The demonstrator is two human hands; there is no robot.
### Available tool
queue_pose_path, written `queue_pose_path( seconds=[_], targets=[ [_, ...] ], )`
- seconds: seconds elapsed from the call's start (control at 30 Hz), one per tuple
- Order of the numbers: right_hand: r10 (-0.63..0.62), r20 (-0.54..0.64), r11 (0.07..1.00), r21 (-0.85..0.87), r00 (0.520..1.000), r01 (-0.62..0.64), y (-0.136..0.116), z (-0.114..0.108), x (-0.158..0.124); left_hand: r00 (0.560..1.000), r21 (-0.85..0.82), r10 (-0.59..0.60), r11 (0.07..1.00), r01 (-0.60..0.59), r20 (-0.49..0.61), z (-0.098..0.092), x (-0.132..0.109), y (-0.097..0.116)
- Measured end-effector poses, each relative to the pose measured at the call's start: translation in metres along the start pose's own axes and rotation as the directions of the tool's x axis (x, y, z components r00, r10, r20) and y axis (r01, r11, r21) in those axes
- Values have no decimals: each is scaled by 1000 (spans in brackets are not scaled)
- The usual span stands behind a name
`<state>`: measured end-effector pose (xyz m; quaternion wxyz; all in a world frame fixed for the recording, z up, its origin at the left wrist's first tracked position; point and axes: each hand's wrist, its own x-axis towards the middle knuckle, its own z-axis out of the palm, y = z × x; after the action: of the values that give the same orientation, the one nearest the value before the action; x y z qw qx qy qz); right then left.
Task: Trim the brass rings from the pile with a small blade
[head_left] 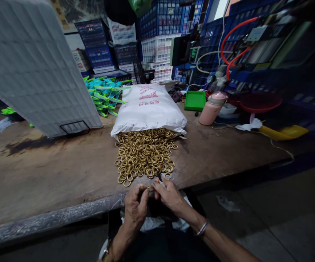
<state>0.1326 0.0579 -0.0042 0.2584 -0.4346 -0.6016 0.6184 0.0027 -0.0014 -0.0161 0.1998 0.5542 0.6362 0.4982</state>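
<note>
My left hand point(136, 204) is closed, pinching a gold ring point(150, 188) between thumb and fingers just off the table's front edge. Close against it, my right hand point(169, 195) is closed around a slim tool point(161, 182) with a dark tip and a pale body; its exact kind is hard to make out. The right fingertips meet the ring's other side. Just beyond both hands, a heap of loose gold rings point(146, 156) spreads over the brown table point(86, 171). The rings spill from the mouth of a white printed sack point(152, 109) lying on its side.
A tall white ribbed panel point(37, 69) leans at the left. Behind it lie green and turquoise pieces point(105, 92). At the right stand a pink bottle point(211, 111), a green tray point(194, 100) and a machine with red hoses point(228, 71). Stacked crates point(160, 47) fill the back.
</note>
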Motion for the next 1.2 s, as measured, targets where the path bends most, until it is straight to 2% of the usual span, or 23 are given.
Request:
queue_pose_path(
  seconds=[0.1, 0.2, 0.3, 0.4, 0.5, 0.63, 0.73, 0.8, 0.9, 1.03, 1.2],
  targets=[
    [-106, -34, 986, -135, 994, 100, -1, 1, -2, 996, -67, -63, 995, 67, 61, 3, 1, 2],
    [-88, -31, 985, -152, 996, 82, -1, 4, -1, 966, -233, -209, 942, 241, 154, 4, 2, 9],
    [-76, -44, 985, -157, 996, 68, 1, 5, 0, 889, -390, -353, 804, 448, 293, 4, 3, 15],
    [-50, -20, 991, -123, 999, 47, 2, 4, 0, 797, -462, -438, 653, 600, 415, 4, 2, 19],
    [-7, 17, 999, -40, 1000, 8, 5, 4, 0, 760, -517, -445, 559, 649, 473, 4, 1, 20],
    [44, 44, 997, 62, 998, -47, 7, 5, 1, 739, -585, -427, 452, 673, 521, 3, -2, 19],
    [68, 68, 995, 68, 995, -72, 6, 6, 1, 732, -616, -433, 400, 679, 526, 2, -5, 17],
    [50, 22, 999, -1, 998, -50, 4, 7, -1, 732, -623, -443, 392, 677, 518, 2, -6, 16],
    [-48, -68, 972, -231, 997, 30, 4, 8, -5, 748, -627, -459, 418, 658, 479, 1, -7, 15],
    [-117, 34, 861, -496, 993, 118, 5, 10, -10, 775, -578, -463, 518, 630, 430, 0, -5, 15],
    [-115, 86, 704, -695, 990, 143, -2, 9, -15, 794, -512, -500, 608, 607, 347, 2, -3, 13]
  ],
)
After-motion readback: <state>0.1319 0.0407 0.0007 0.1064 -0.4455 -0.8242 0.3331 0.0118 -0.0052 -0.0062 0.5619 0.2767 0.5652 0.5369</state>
